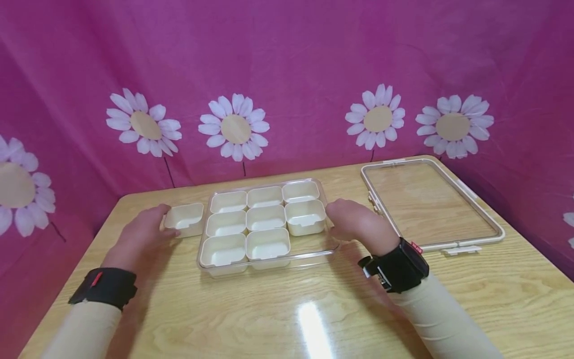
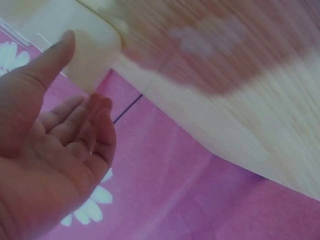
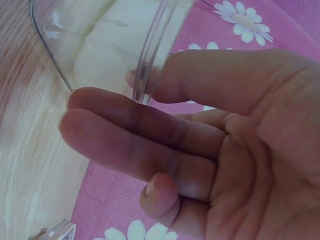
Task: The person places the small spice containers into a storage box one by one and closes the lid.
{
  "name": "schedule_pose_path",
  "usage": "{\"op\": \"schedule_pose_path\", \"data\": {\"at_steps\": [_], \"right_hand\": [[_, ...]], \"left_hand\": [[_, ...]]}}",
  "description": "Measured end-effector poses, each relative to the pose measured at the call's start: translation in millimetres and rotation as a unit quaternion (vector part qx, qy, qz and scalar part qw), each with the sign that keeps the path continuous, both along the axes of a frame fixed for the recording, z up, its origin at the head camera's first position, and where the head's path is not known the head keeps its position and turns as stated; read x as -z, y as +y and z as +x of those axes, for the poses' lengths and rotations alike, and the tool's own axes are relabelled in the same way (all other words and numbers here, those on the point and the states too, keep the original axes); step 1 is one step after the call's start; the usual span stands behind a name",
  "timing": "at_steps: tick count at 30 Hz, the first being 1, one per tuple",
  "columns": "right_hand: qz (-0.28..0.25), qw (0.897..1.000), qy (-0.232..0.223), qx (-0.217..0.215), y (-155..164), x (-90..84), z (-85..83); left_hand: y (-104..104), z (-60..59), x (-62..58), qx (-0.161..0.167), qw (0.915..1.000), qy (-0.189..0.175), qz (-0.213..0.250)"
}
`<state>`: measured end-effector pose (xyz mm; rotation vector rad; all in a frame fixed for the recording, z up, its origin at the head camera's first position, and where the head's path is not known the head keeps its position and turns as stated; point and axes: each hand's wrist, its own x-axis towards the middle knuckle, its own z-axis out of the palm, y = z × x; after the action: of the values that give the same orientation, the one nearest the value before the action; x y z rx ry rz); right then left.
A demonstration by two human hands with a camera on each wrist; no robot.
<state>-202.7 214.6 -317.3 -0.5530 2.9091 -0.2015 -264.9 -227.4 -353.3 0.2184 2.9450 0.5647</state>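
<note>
A clear plastic box (image 1: 314,254) sits mid-table with several cream cups (image 1: 268,243) in rows; its front right corner holds no cup. My left hand (image 1: 144,227) grips a separate cream cup (image 1: 190,229) just left of the box, thumb at the near side and fingers at the far side. In the left wrist view, the thumb lies against that cup's wall (image 2: 90,45) and the fingers curl by its corner. My right hand (image 1: 358,224) holds the box's right wall, which the right wrist view shows between thumb and fingers (image 3: 115,145).
A clear lid (image 1: 453,244) with a white frame and clips lies on the wooden table (image 1: 251,319) at the right. Behind the table hangs a magenta cloth (image 1: 305,60) printed with white daisies.
</note>
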Motion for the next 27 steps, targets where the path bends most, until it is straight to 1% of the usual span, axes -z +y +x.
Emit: {"op": "schedule_pose_path", "data": {"at_steps": [2, 4, 7, 9, 11, 15, 19, 22, 26, 27], "right_hand": [[-0.001, 1.000, -0.003, 0.002, 0.2, 0.0, -0.7], [-0.004, 1.000, -0.006, 0.005, 0.0, -0.8, -0.5], [-0.004, 1.000, -0.006, 0.006, 0.0, -0.8, -0.6], [-0.003, 1.000, -0.006, 0.007, -0.4, -0.5, -0.9], [-0.002, 1.000, -0.010, 0.009, -1.0, -0.1, -1.4], [-0.001, 1.000, -0.012, 0.010, -1.0, 0.3, -2.2], [-0.005, 1.000, -0.008, 0.000, 0.6, 0.6, -3.0], [-0.031, 0.999, -0.034, 0.003, 3.4, -0.2, -3.7], [-0.071, 0.995, -0.069, -0.008, 10.9, 1.1, -6.7], [-0.075, 0.995, -0.072, -0.015, 12.6, 1.6, -7.5]], "left_hand": [[-2.6, -2.0, 0.9, 0.011, 0.9998, -0.002, 0.013], [-5.0, -4.6, 2.0, 0.033, 0.9991, 0.006, 0.027], [-7.9, -8.3, 3.8, 0.083, 0.9951, 0.045, 0.030], [-9.4, -9.3, 4.6, 0.101, 0.9927, 0.062, 0.025], [-10.1, -9.5, 5.2, 0.104, 0.9923, 0.065, 0.020], [-9.9, -10.0, 4.4, 0.095, 0.9936, 0.060, 0.013], [-11.1, -9.2, 5.2, 0.104, 0.9915, 0.075, 0.023], [-12.8, -7.2, 6.6, 0.120, 0.9886, 0.086, 0.028], [-15.5, -5.0, 8.5, 0.136, 0.9857, 0.096, 0.026], [-16.3, -4.4, 8.8, 0.138, 0.9851, 0.100, 0.025]]}}
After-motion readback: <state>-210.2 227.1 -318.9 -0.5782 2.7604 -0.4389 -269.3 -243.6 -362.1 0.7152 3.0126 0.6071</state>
